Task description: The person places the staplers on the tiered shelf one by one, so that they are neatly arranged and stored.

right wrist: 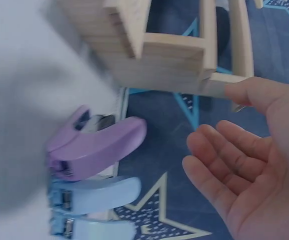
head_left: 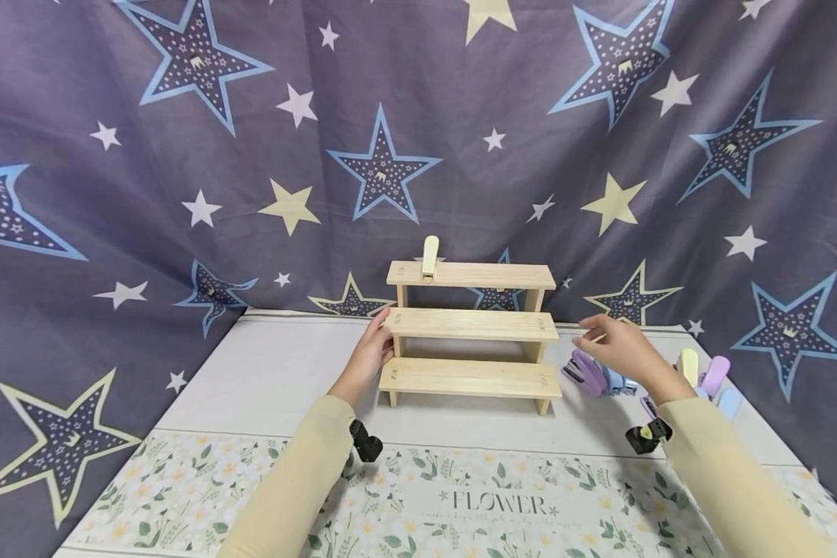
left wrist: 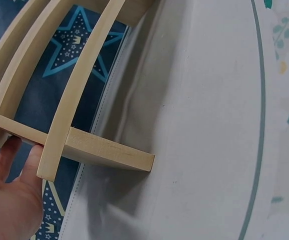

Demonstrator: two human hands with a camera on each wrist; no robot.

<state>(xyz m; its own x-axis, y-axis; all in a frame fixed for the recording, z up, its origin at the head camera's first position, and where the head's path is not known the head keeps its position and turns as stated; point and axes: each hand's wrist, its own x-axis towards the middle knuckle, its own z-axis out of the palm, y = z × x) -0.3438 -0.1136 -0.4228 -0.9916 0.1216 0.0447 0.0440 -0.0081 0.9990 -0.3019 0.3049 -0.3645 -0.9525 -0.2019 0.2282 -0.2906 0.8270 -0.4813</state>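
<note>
A three-step wooden shelf (head_left: 470, 324) stands near the back of the table. At its left side my left hand (head_left: 371, 353) grips the end of the middle step; in the left wrist view the fingers (left wrist: 7, 155) reach around the wood. On the top step sits a pale yellow stapler (head_left: 429, 258), toward the left. My right hand (head_left: 624, 349) hovers right of the shelf, fingers loosely bent and holding nothing. Below and beside it lie a purple stapler (right wrist: 97, 150) and blue staplers (right wrist: 102, 195), in a row by the cloth edge.
Farther right, partly behind the right wrist, are another yellow stapler (head_left: 687, 366), a purple one (head_left: 714, 375) and a light blue one (head_left: 729, 403). A star-patterned curtain (head_left: 265, 155) hangs right behind the table. A floral mat strip (head_left: 495, 496) runs along the front.
</note>
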